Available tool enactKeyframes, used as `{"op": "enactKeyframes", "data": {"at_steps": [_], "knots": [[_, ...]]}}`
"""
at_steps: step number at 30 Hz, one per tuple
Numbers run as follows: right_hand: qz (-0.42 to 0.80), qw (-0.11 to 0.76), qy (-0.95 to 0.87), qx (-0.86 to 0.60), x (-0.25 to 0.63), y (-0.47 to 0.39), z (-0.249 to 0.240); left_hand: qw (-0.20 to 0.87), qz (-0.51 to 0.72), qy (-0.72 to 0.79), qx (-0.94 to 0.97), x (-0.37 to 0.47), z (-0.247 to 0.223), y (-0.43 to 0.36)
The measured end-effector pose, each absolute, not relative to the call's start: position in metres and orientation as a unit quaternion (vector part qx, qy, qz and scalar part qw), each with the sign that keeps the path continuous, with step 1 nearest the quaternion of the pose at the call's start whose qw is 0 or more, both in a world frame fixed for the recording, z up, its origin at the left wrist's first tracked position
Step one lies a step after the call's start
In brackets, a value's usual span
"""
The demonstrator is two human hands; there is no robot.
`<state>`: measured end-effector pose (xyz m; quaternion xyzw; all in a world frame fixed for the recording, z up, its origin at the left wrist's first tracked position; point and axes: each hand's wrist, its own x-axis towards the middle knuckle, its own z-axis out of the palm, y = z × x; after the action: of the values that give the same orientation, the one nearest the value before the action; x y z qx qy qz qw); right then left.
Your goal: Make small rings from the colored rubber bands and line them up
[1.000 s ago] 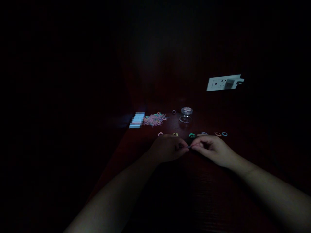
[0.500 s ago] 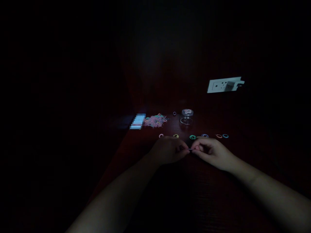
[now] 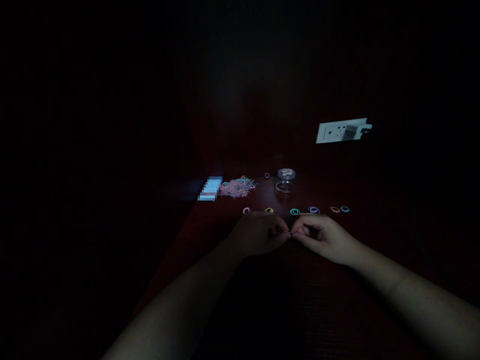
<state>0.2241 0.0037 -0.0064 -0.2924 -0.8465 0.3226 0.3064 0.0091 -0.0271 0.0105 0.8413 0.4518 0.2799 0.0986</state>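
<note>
Dark table (image 3: 210,215); left fingers (image 3: 280,241), right fingers (image 3: 304,240) pinch probable band (image 3: 290,232).

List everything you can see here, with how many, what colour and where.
Table: one, dark reddish, lower half
Wall: dark reddish, behind
Pile of bands: uncountable, mostly pink, some green, back left
Lit screen: one, pale blue, left of pile
Small ring: one, dark with pale rim, right of pile
Lidded jar: one, clear, right of small ring
Row of bands: six groups; pink, yellow, green, violet-blue, orange, blue; before jar
Socket plate: one, white, on wall, right
Plug: one, whitish, in plate
Thin piece: one, colour unclear, nearer than row
Left hand, right hand: bare, pinching thin piece
</note>
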Motion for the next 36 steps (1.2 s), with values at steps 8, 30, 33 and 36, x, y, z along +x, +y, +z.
{"op": "enactKeyframes", "data": {"at_steps": [8, 30, 33, 36], "knots": [[0.335, 0.278, -0.847, -0.304, 0.2242, 0.0042, -0.0075, 0.098, 0.289, 0.397, 0.866, 0.0078, 0.0093, -0.0257], [0.344, 0.275, -0.847, -0.297, 0.2209, 0.0022, -0.0076, 0.105, 0.284, 0.370, 0.878, 0.0077, 0.0081, -0.0257], [0.350, 0.265, -0.849, -0.295, 0.2204, 0.0025, -0.0083, 0.110, 0.277, 0.382, 0.874, 0.0082, 0.0088, -0.0264], [0.349, 0.261, -0.851, -0.292, 0.2207, 0.0016, -0.0068, 0.119, 0.277, 0.393, 0.869, 0.0088, 0.0100, -0.0275]]}}
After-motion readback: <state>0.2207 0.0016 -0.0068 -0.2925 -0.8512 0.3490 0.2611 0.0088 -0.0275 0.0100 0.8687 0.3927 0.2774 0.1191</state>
